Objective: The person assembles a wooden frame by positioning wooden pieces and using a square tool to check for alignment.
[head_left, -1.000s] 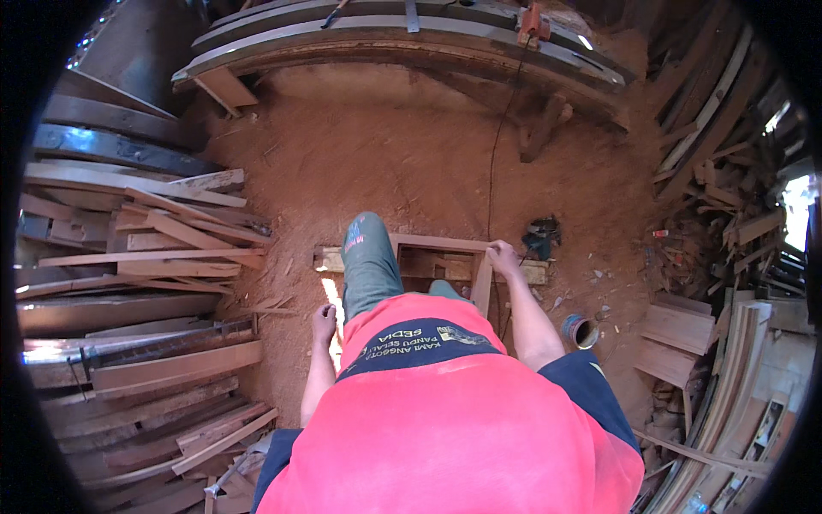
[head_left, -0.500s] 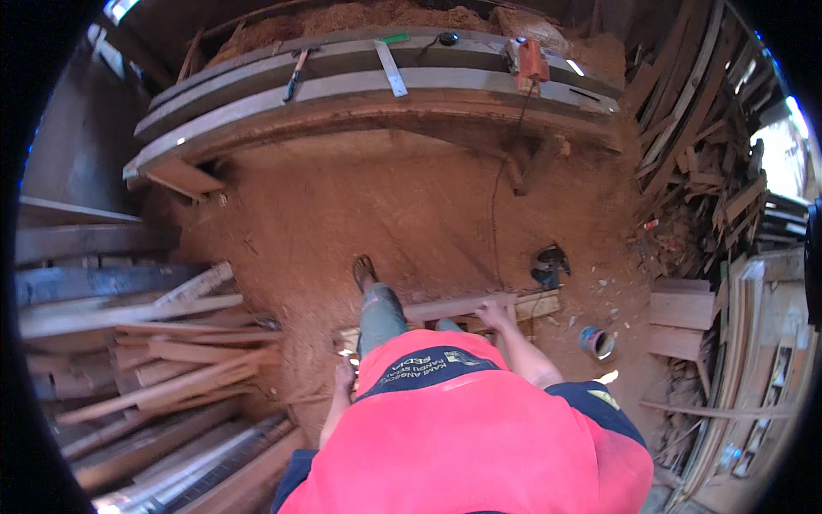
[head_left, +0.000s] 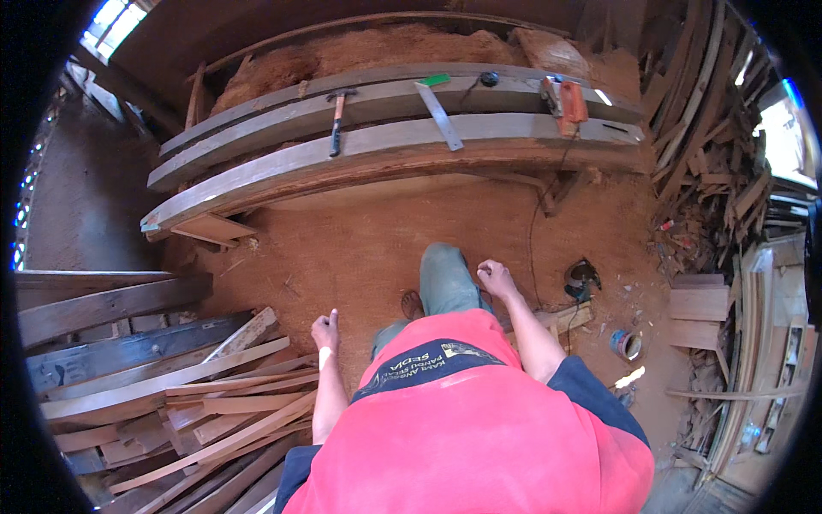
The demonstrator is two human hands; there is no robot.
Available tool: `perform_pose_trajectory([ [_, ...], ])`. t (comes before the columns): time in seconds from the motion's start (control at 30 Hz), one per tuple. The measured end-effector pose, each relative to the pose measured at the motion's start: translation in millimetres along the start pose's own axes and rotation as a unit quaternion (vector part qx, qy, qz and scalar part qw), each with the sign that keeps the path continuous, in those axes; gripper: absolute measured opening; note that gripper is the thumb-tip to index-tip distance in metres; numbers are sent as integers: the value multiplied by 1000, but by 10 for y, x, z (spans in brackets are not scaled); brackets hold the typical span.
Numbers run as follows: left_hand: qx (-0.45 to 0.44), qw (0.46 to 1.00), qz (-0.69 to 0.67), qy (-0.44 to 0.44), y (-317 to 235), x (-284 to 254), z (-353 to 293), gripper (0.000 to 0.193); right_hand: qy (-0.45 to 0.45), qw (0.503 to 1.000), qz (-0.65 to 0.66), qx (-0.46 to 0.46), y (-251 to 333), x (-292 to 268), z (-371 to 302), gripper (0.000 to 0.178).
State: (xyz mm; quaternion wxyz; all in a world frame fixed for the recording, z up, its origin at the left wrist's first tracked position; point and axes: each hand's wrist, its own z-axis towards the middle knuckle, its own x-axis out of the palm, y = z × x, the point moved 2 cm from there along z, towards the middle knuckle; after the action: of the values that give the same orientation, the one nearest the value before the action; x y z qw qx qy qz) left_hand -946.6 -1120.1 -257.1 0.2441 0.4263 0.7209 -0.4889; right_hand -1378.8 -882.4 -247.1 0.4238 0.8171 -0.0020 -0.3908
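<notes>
My left hand (head_left: 324, 332) hangs out in front of my body with its fingers curled in, above the sawdust-covered ground near a pile of boards. My right hand (head_left: 495, 279) is also loosely closed, beside my bent knee. I see nothing in either hand. Behind my right forearm, pale timber pieces (head_left: 569, 318) lie on the ground, partly hidden by my body. A dark power tool (head_left: 582, 278) sits just past their far end.
A long beam bench (head_left: 274, 176) spans the far side, carrying a hammer (head_left: 338, 122), a try square (head_left: 440, 116) and an orange power tool (head_left: 565, 104). Its cord (head_left: 533, 240) trails down. Stacked boards (head_left: 128, 355) fill the left; scrap wood (head_left: 715, 188) and a can (head_left: 626, 344) lie right.
My right hand has come off the board on the ground and moved forward. My left hand has risen and moved forward. My legs have shifted, and the bench sits lower in view.
</notes>
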Motion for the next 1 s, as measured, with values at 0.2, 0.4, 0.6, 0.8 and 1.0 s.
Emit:
perform_pose_trajectory([
  [0.2, 6, 987, 118, 105, 366, 402, 7, 43, -44, 997, 26, -57, 622, 178, 899, 23],
  [0.4, -82, 977, 34, 193, 1169, 591, 85, 36, -145, 976, 43, -154, 1273, 226, 2312, 22],
  [0.6, -120, 980, -33, 152, 812, 285, 808, 32, -276, 943, -136, -126, 1777, -35, 3824, 34],
  [0.8, -40, 988, -149, 12, 293, -247, 2027, 30, -242, 939, -243, -10, 2550, 96, 4615, 50],
  [1.0, 70, 982, -173, 37, -1337, -363, 3271, 30, -149, 922, -337, 121, 2445, -102, 5160, 59],
])
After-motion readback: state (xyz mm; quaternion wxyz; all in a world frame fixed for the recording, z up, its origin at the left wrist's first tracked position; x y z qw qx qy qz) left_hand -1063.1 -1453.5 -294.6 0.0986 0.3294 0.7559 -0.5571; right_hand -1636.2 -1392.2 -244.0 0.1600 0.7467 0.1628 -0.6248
